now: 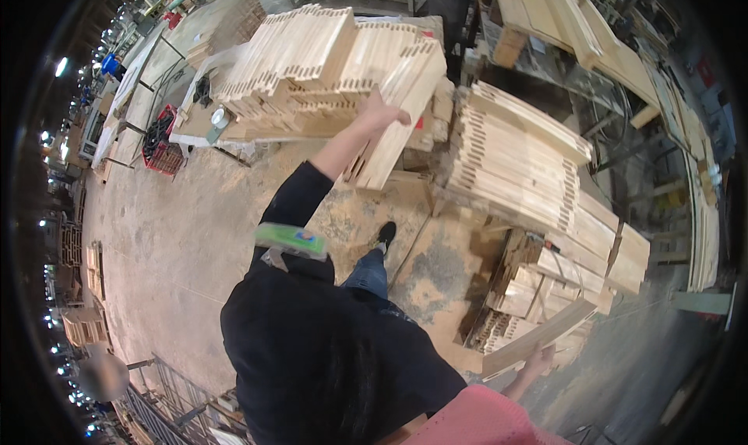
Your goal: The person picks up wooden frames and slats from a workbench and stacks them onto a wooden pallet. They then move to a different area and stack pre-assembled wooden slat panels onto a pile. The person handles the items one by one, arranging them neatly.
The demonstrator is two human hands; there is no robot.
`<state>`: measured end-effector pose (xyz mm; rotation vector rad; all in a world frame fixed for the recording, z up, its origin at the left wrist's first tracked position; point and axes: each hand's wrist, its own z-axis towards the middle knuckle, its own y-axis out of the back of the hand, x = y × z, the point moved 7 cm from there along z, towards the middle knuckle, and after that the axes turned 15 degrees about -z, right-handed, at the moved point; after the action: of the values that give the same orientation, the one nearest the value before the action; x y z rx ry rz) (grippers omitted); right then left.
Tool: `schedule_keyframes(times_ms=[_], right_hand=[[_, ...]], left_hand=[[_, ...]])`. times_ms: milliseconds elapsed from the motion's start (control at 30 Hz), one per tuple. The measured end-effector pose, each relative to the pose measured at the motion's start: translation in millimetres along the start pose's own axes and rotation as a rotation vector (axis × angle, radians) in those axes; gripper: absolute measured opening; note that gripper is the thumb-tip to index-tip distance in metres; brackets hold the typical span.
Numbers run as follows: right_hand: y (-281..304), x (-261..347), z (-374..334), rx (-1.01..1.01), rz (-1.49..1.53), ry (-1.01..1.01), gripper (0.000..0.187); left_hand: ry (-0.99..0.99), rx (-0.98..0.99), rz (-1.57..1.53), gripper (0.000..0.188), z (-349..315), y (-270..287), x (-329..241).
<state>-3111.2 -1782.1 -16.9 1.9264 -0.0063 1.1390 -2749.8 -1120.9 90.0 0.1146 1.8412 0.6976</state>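
My left hand (382, 116), at the end of a black sleeve, grips the edge of a pale slotted wooden board (409, 94) that leans off a tall stack of similar boards (312, 63). At the lower right my right hand (539, 359), coming out of a pink sleeve, holds one end of a long plain plank (545, 332), which lies across a low heap of short wood pieces (522, 289). My black top, a jeans leg and a black shoe (386, 231) fill the middle.
A second stack of slotted boards (518, 160) stands to the right on a dusty concrete floor (179, 234). A red crate (162, 145) and a workbench (199, 121) are at the left. More timber and frames (569, 24) lie at the back right.
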Motion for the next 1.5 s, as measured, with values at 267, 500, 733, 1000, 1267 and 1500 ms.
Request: schedule_keyframes(times_ms=[267, 500, 733, 1000, 1267, 1500], right_hand=[[-174, 263, 20, 0.241, 0.293, 0.070, 0.042], [-342, 507, -6, 0.597, 0.189, 0.389, 0.039], [-543, 659, -24, 0.425, -0.311, 0.826, 0.038], [-679, 713, -61, 0.602, -0.264, 0.804, 0.050], [-614, 694, -58, 0.530, -0.315, 0.976, 0.059], [-432, 566, 35, -0.040, -0.392, 0.760, 0.056]], left_hand=[[0.125, -0.398, 0.351, 0.113, 206, 126, 1], [-0.174, -0.431, 0.482, 0.096, 246, 99, 32], [-0.429, -0.285, 0.062, 0.079, 213, 139, 29], [-0.382, -0.251, -0.106, 0.051, 127, 200, 61], [-0.360, -0.181, -0.193, 0.042, 125, 185, 53], [-0.601, 0.008, -0.092, 0.039, 112, 120, -16]])
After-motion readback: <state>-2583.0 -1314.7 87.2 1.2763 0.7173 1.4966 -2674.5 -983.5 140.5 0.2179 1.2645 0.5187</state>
